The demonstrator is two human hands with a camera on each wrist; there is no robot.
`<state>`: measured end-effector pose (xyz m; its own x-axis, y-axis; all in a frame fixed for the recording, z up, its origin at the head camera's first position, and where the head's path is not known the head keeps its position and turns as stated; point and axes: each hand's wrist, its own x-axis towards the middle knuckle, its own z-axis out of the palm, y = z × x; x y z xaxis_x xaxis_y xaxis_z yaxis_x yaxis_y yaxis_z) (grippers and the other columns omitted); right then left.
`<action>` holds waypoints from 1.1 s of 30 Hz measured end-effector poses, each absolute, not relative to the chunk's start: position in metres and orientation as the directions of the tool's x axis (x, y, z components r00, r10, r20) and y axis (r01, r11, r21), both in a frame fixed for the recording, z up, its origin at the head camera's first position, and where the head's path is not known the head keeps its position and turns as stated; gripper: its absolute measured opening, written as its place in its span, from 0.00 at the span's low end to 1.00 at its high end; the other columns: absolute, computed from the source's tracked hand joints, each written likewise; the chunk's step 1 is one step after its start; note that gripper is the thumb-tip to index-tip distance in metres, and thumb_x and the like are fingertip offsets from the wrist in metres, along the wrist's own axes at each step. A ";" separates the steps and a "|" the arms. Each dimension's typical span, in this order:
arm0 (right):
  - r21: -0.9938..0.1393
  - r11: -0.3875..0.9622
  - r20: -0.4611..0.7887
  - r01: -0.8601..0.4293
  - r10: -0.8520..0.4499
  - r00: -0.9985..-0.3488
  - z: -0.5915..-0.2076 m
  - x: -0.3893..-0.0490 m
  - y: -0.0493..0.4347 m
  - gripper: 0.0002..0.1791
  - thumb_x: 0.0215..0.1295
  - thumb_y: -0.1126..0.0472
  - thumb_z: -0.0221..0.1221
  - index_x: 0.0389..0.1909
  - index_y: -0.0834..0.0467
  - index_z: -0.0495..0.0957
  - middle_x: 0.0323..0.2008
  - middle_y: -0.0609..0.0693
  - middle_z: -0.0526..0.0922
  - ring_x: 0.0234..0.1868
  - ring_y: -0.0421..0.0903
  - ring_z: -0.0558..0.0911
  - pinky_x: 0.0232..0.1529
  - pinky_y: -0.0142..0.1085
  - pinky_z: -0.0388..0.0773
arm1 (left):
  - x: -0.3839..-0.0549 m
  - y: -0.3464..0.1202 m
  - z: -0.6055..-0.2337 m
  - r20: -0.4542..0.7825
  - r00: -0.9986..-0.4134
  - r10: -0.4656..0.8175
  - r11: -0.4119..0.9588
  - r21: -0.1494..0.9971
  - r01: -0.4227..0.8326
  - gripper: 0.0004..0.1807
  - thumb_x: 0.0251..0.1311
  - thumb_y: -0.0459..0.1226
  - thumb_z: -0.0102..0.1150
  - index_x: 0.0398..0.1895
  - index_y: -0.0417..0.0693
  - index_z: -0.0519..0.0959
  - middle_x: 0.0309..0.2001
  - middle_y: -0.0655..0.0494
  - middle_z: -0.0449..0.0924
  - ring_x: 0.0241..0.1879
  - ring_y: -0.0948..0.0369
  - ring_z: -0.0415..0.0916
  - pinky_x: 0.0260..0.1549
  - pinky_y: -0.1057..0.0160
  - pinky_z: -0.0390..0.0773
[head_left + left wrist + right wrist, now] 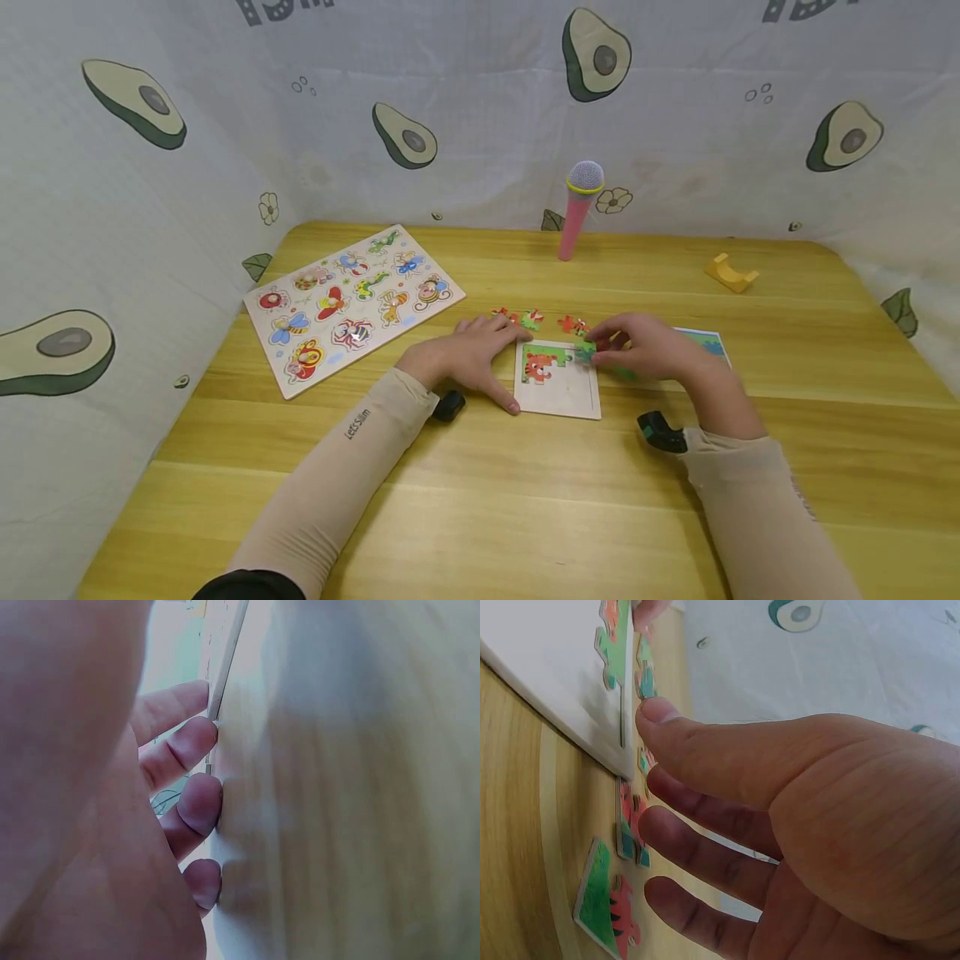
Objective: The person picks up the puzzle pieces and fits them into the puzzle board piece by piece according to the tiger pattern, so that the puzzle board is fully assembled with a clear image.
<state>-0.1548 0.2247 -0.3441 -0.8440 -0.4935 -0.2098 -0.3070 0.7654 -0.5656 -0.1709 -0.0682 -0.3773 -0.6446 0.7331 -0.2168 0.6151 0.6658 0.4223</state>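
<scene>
My right hand [647,346] pinches a green jigsaw piece [584,351] between thumb and fingers, over the upper right of a white puzzle tray [562,397]. In the right wrist view the thumb [682,739] presses on that piece, and the other fingers are spread behind it. A partly assembled tiger picture [538,367] fills the tray's upper left. My left hand [478,354] rests at the tray's left side, thumb by its lower corner and fingers toward its upper edge. The left wrist view shows its fingertips [201,802] down on the wooden table.
Loose red and green pieces [531,319] lie behind the tray, and a green and red piece [598,896] lies beside it under my right hand. An insect puzzle board [341,360] is at left. A pink microphone [574,223], yellow stand [729,273] and picture card [708,340] are farther back.
</scene>
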 end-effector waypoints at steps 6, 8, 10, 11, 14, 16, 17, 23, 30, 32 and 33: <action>-0.553 0.776 -0.232 -0.302 -0.492 -0.839 -0.345 -0.152 0.218 0.19 0.68 0.59 0.66 0.55 0.65 0.82 0.44 0.53 0.84 0.43 0.49 0.79 0.43 0.43 0.77 | -0.171 -0.068 -0.379 -0.222 -0.646 0.730 0.669 0.423 0.611 0.60 0.41 0.71 0.71 0.78 0.62 0.58 0.71 0.57 0.58 0.69 0.54 0.53 0.66 0.43 0.51; -0.552 0.777 -0.236 -0.302 -0.493 -0.837 -0.345 -0.152 0.217 0.19 0.68 0.59 0.66 0.55 0.65 0.82 0.44 0.53 0.84 0.43 0.49 0.79 0.44 0.45 0.77 | -0.171 -0.068 -0.379 -0.224 -0.646 0.730 0.669 0.423 0.610 0.60 0.41 0.71 0.71 0.78 0.62 0.58 0.70 0.57 0.59 0.69 0.54 0.54 0.66 0.44 0.52; -0.550 0.779 -0.240 -0.301 -0.493 -0.837 -0.345 -0.151 0.215 0.19 0.68 0.58 0.66 0.55 0.65 0.82 0.44 0.52 0.83 0.43 0.49 0.79 0.46 0.46 0.78 | -0.171 -0.068 -0.379 -0.226 -0.647 0.728 0.671 0.425 0.607 0.60 0.41 0.71 0.71 0.78 0.62 0.58 0.70 0.57 0.59 0.69 0.55 0.54 0.66 0.44 0.52; -0.551 0.779 -0.240 -0.300 -0.492 -0.837 -0.346 -0.151 0.215 0.19 0.68 0.58 0.66 0.55 0.65 0.82 0.44 0.52 0.83 0.43 0.50 0.79 0.46 0.47 0.78 | -0.170 -0.068 -0.379 -0.228 -0.647 0.727 0.672 0.426 0.606 0.60 0.41 0.71 0.70 0.78 0.62 0.58 0.70 0.58 0.59 0.68 0.55 0.54 0.66 0.44 0.52; -0.547 0.780 -0.239 -0.302 -0.492 -0.837 -0.346 -0.150 0.213 0.18 0.67 0.59 0.66 0.54 0.65 0.82 0.43 0.52 0.83 0.43 0.50 0.79 0.47 0.48 0.77 | -0.170 -0.067 -0.378 -0.230 -0.648 0.726 0.674 0.425 0.604 0.60 0.42 0.71 0.70 0.78 0.62 0.58 0.69 0.58 0.59 0.68 0.56 0.54 0.65 0.44 0.53; -0.541 0.781 -0.235 -0.311 -0.495 -0.836 -0.347 -0.150 0.212 0.17 0.67 0.60 0.67 0.53 0.64 0.82 0.42 0.52 0.83 0.43 0.49 0.79 0.47 0.48 0.77 | -0.170 -0.067 -0.378 -0.232 -0.648 0.725 0.675 0.423 0.604 0.60 0.42 0.71 0.70 0.78 0.62 0.58 0.69 0.59 0.59 0.68 0.56 0.54 0.65 0.44 0.53; -0.539 0.781 -0.233 -0.315 -0.498 -0.835 -0.348 -0.151 0.212 0.17 0.67 0.60 0.67 0.53 0.64 0.83 0.42 0.52 0.83 0.42 0.49 0.79 0.47 0.48 0.77 | -0.169 -0.067 -0.378 -0.232 -0.649 0.724 0.676 0.422 0.604 0.60 0.42 0.71 0.70 0.78 0.62 0.58 0.69 0.59 0.59 0.68 0.56 0.54 0.65 0.44 0.53; -0.527 0.785 -0.236 -0.326 -0.503 -0.831 -0.350 -0.152 0.209 0.16 0.67 0.61 0.67 0.52 0.63 0.83 0.40 0.51 0.82 0.41 0.48 0.78 0.46 0.47 0.76 | -0.169 -0.068 -0.376 -0.227 -0.649 0.726 0.673 0.429 0.603 0.60 0.42 0.71 0.70 0.78 0.62 0.58 0.69 0.58 0.59 0.68 0.56 0.54 0.65 0.43 0.53; -0.520 0.798 -0.244 -0.305 -0.481 -0.842 -0.349 -0.154 0.210 0.16 0.66 0.61 0.67 0.52 0.63 0.83 0.40 0.51 0.82 0.41 0.50 0.78 0.45 0.47 0.76 | -0.169 -0.068 -0.376 -0.217 -0.649 0.729 0.668 0.435 0.604 0.59 0.41 0.71 0.71 0.77 0.62 0.59 0.69 0.58 0.59 0.68 0.56 0.54 0.65 0.43 0.53; -0.519 0.800 -0.243 -0.303 -0.477 -0.844 -0.350 -0.154 0.210 0.16 0.66 0.61 0.68 0.51 0.63 0.83 0.40 0.51 0.81 0.41 0.50 0.77 0.45 0.46 0.76 | -0.169 -0.068 -0.376 -0.215 -0.649 0.730 0.666 0.435 0.606 0.59 0.40 0.71 0.71 0.77 0.62 0.59 0.69 0.58 0.59 0.68 0.55 0.54 0.65 0.43 0.52; -0.517 0.802 -0.245 -0.298 -0.472 -0.847 -0.350 -0.154 0.210 0.16 0.66 0.61 0.68 0.51 0.63 0.83 0.40 0.51 0.81 0.41 0.50 0.77 0.45 0.46 0.76 | -0.169 -0.068 -0.376 -0.216 -0.648 0.730 0.666 0.435 0.606 0.59 0.41 0.71 0.71 0.77 0.62 0.59 0.69 0.58 0.59 0.68 0.56 0.54 0.65 0.43 0.52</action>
